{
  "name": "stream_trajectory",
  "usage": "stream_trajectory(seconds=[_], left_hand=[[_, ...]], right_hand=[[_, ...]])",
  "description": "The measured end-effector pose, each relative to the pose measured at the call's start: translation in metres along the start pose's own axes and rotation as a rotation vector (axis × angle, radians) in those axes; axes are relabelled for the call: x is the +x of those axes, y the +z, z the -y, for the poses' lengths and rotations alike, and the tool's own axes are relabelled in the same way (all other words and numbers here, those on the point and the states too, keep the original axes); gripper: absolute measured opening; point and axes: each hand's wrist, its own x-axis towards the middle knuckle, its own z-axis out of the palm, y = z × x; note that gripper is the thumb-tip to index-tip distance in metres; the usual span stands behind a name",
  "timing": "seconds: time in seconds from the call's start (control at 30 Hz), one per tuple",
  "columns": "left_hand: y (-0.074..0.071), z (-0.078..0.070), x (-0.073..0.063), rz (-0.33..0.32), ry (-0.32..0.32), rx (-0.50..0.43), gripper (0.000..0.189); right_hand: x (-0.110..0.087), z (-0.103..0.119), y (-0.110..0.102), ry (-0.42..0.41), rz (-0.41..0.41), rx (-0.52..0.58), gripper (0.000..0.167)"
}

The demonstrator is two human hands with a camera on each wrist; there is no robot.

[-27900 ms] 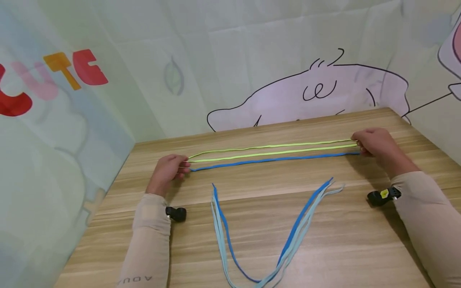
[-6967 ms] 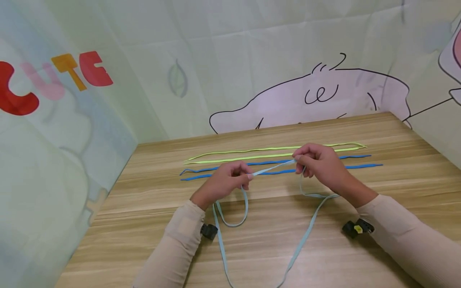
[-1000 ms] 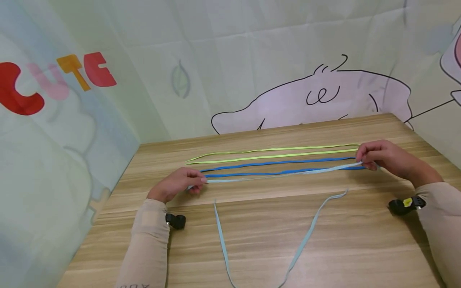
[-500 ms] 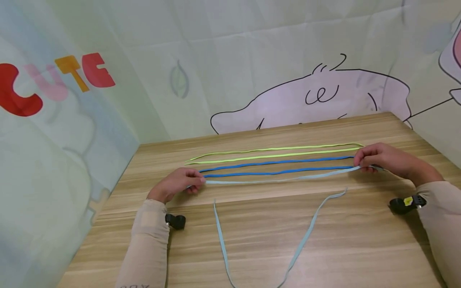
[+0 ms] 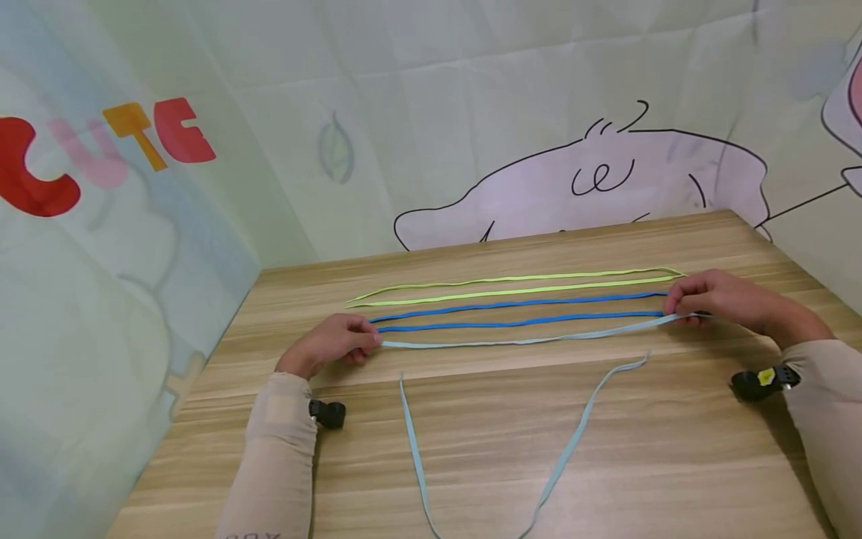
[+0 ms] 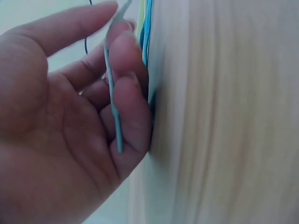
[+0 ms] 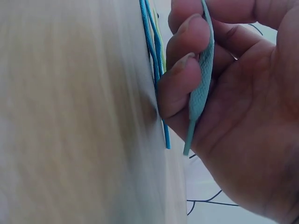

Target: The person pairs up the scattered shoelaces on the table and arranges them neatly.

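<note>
A pale blue shoelace (image 5: 525, 342) stretches left to right between my hands, just in front of two blue shoelaces (image 5: 498, 325). My left hand (image 5: 331, 344) pinches it near one end; in the left wrist view the lace's thin tip (image 6: 118, 135) hangs across the curled fingers. Near the other end, my right hand (image 5: 723, 301) pinches it between thumb and fingers, its flat woven end (image 7: 202, 88) lying along the palm. Behind the blue pair lie two yellow-green shoelaces (image 5: 525, 289), roughly parallel.
A second pale blue shoelace (image 5: 572, 445) lies in a U shape on the wooden table (image 5: 485, 419), its bend running out of view at the front. A printed cloth (image 5: 485, 150) hangs behind the table and at its left.
Over the last second both hands have come slightly toward the front with the pale blue shoelace, lowering it off the front blue one. Earlier, both blue shoelaces were laid in the row.
</note>
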Motion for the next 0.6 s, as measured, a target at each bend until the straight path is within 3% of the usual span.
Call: stream_trajectory(seconds=[0.27, 0.6], left_hand=[[-0.0064, 0.0052, -0.0029, -0.010, 0.012, 0.009, 0.020], [-0.0103, 0.0048, -0.0065, -0.020, -0.003, 0.016, 0.026]], right_hand=[[0.0029, -0.0040, -0.0009, 0.033, 0.019, -0.024, 0.015], [0.0041, -0.0031, -0.0006, 0.052, -0.043, -0.055, 0.018]])
